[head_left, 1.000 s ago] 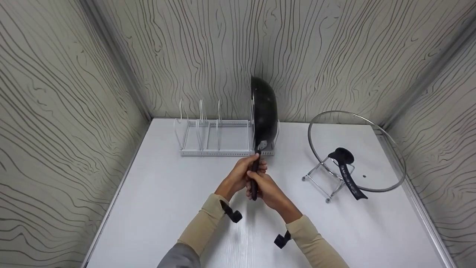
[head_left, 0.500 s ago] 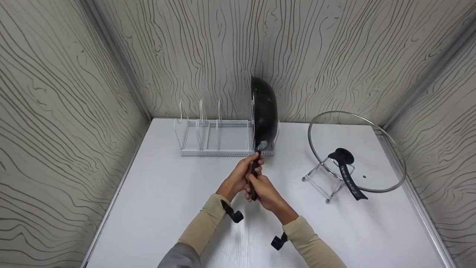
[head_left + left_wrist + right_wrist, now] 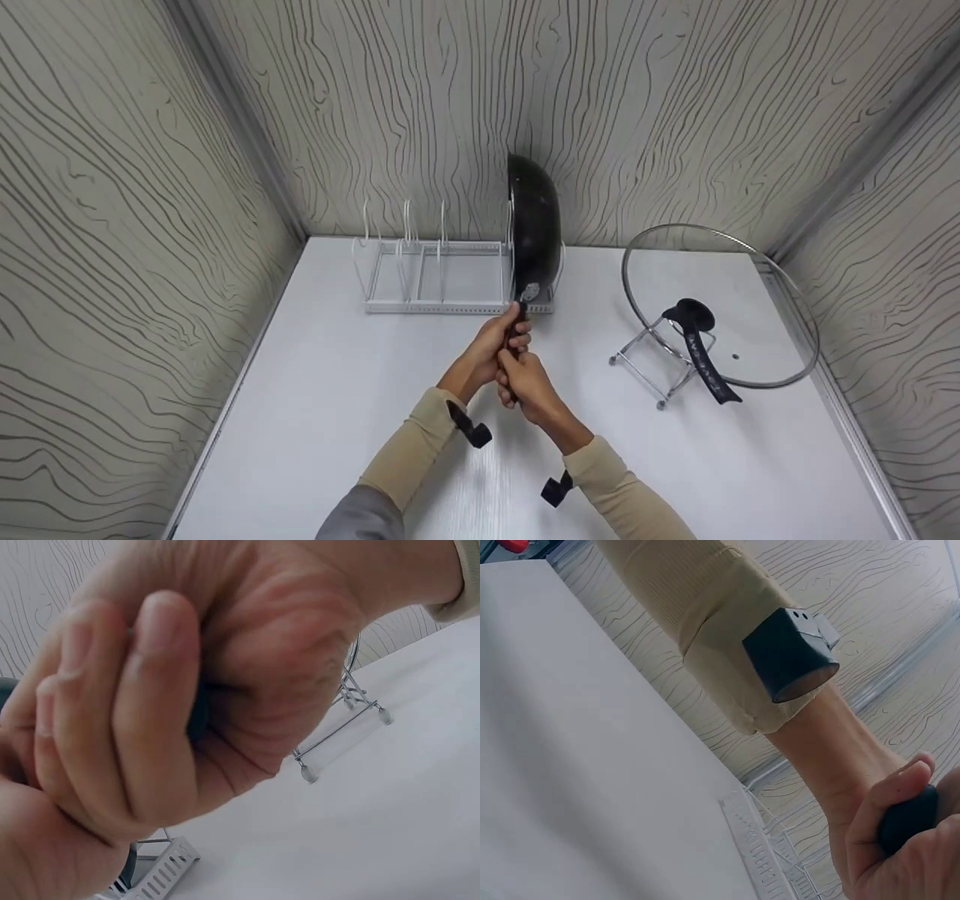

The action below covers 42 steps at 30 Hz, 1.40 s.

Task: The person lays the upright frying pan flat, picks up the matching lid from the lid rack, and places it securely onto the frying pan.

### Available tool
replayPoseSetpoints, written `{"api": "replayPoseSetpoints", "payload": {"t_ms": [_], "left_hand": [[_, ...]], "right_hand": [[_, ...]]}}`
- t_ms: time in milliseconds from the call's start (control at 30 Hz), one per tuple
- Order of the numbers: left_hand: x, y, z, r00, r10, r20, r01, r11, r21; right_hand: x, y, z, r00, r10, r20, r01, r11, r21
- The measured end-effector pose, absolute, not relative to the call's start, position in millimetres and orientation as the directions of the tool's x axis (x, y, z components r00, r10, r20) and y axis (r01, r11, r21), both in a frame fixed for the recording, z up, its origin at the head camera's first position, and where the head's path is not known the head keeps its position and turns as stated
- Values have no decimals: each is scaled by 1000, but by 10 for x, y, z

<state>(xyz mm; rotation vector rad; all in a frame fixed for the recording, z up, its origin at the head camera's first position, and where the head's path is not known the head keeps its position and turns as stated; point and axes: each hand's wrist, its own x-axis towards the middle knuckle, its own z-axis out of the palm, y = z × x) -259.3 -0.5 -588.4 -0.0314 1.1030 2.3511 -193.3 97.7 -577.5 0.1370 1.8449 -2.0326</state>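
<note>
Black wok (image 3: 535, 217) on edge at the right-hand end of a white wire pan rack (image 3: 457, 308), its hollow facing left and its rounded underside facing right, between the last two upright dividers. Whether its lower edge bears fully on the base of the rack cannot be told, since the pan itself covers the contact. The dark handle (image 3: 523, 307) projects over the front rail toward the person. The left hand (image 3: 487, 343) has its fingers curled round the handle close to the bracket; the right hand (image 3: 531, 380) grips it just behind, near the free end, and the left wrist view confirms closely wrapped fingers. This paired hold suits the apparent step, seating the pan: the forward grip best carries the weight, while the rear one best corrects twist. Good practice is to keep the rim parallel to the dividers, lower evenly, and relax one hand first, testing that the rack takes the load, because the heavy bowl could lean or drag the light frame. To the right, well apart on the white tabletop (image 3: 337, 412), a glass lid (image 3: 750, 300) with a black knob handle (image 3: 705, 360) leans on a small wire stand (image 3: 641, 376).
</note>
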Motion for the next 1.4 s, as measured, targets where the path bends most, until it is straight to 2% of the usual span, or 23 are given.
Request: {"api": "replayPoseSetpoints", "payload": {"t_ms": [367,1400], "left_hand": [[-2598,-9,-5874,-859,463,-218,-456,-500,737],[-2610,-22,-5818,-846,490,-208,-472,-509,720]], "right_hand": [[-1927,954,-5749,-927,-177,-330,336,-5,-942],[-1931,934,-5714,-946,-160,-282,289,-21,-957]]}}
